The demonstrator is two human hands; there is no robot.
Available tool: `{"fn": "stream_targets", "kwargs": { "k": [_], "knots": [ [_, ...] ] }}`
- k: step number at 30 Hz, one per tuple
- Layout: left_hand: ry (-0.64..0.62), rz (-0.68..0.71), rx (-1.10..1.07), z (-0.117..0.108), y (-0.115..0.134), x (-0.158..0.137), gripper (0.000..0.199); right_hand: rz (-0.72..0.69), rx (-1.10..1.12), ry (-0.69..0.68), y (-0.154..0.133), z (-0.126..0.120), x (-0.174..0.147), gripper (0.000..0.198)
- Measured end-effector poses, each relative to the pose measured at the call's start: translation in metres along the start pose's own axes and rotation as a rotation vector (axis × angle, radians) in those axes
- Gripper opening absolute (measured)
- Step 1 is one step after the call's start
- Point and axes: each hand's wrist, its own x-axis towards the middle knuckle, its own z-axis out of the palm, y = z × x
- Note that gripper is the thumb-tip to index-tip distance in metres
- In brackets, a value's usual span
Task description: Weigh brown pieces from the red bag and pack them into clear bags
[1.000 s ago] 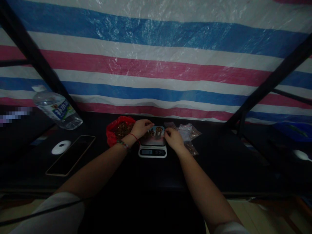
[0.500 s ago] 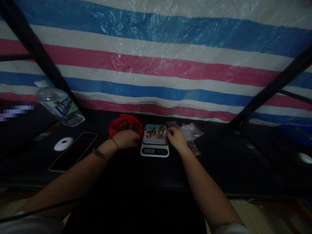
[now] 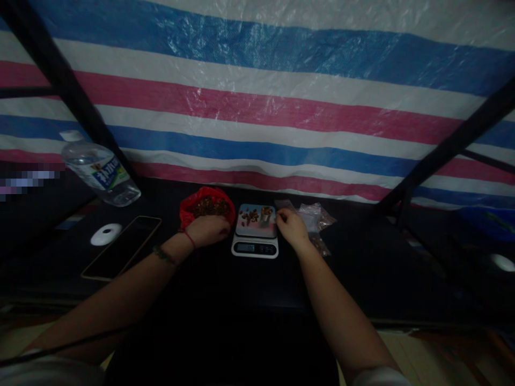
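Scale (image 3: 256, 231): left of right hand (image 3: 292, 228), bearing brown pieces (image 3: 250, 216) and cup (image 3: 265, 217).
Right hand: half-curled, hold unclear.
Left hand (image 3: 209, 230): loosely closed before red bag (image 3: 186, 207), hold unclear.

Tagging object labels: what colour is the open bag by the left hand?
Red; the bag by the left hand shows in the head view.

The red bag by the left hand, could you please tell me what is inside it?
Small brown pieces show inside the red bag. What lies beneath them or behind the left hand is covered.
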Motion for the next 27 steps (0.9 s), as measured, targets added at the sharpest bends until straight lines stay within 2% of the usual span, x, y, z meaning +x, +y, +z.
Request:
{"fn": "stream_targets", "kwargs": {
  "k": [4,7,9,12,15,17,21,24,27],
  "knots": [
    [0.027,-0.015,-0.011,-0.004,0.004,-0.002,0.021,0.010,0.007,0.000,-0.001,-0.001,0.000,0.022],
    [0.101,0.011,-0.097,-0.011,0.001,-0.002,0.024,0.005,0.012,-0.004,-0.001,-0.001,-0.001,0.021],
    [0.167,0.021,-0.160,-0.016,-0.009,-0.002,0.027,0.012,0.007,-0.005,-0.001,-0.002,-0.001,0.021],
    [0.245,-0.038,-0.169,-0.023,-0.030,0.000,0.026,0.020,0.003,-0.006,-0.002,-0.003,-0.001,0.022],
    [0.271,-0.026,-0.149,-0.027,-0.042,0.008,0.024,0.018,0.010,-0.008,-0.003,-0.003,-0.001,0.022],
    [0.262,0.043,-0.176,-0.029,-0.039,0.017,0.026,0.012,0.014,-0.006,-0.003,-0.003,-0.001,0.022],
    [0.213,0.206,-0.251,-0.034,-0.017,0.041,0.030,0.002,0.022,0.007,-0.002,-0.003,-0.002,0.022],
    [0.143,0.244,-0.256,-0.040,-0.005,0.057,0.032,0.014,0.028,-0.006,-0.001,-0.003,-0.001,0.022],
    [0.069,0.235,-0.260,-0.045,-0.003,0.070,0.032,0.019,0.027,-0.013,-0.001,-0.003,-0.001,0.022]
  ]
}}
